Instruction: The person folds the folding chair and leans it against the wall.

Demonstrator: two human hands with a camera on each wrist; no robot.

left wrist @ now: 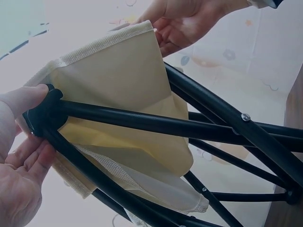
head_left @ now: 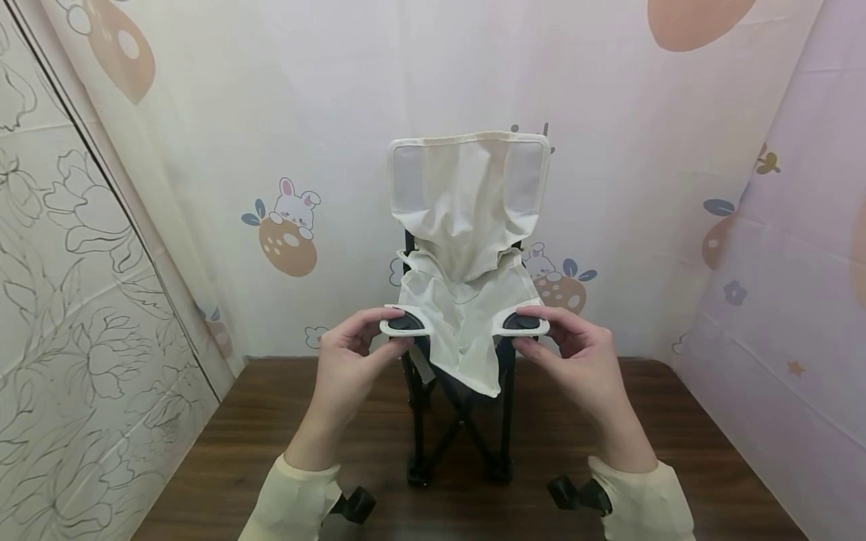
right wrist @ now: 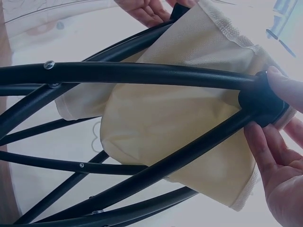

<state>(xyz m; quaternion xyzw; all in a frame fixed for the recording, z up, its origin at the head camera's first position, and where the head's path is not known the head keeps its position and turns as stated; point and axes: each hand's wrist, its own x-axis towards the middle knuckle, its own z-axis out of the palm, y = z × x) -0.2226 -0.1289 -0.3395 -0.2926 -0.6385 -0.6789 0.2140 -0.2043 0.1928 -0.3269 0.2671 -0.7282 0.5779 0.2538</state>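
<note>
Noted dark brown wood-grain table (head_left: 271,398), backed by off-white curtain (head_left: 304,90) printed with rabbits and orange-brown strawberries; to the left, pale panel (head_left: 81,300) with line-drawn flowers. Standing on table, roughly centred: small cream-fabric folding chair (head_left: 467,315) with black tubular frame. Pinched at its two front seat corners, one in left hand (head_left: 352,357), one in right hand (head_left: 578,357), with thumb and bent fingers parted only by the thickness of black rounded corner joint (head_left: 406,323) and fabric edging. Turned seat-front toward the person, backrest toward curtain. Upright, with long axis near vertical, on crossed legs.
</note>
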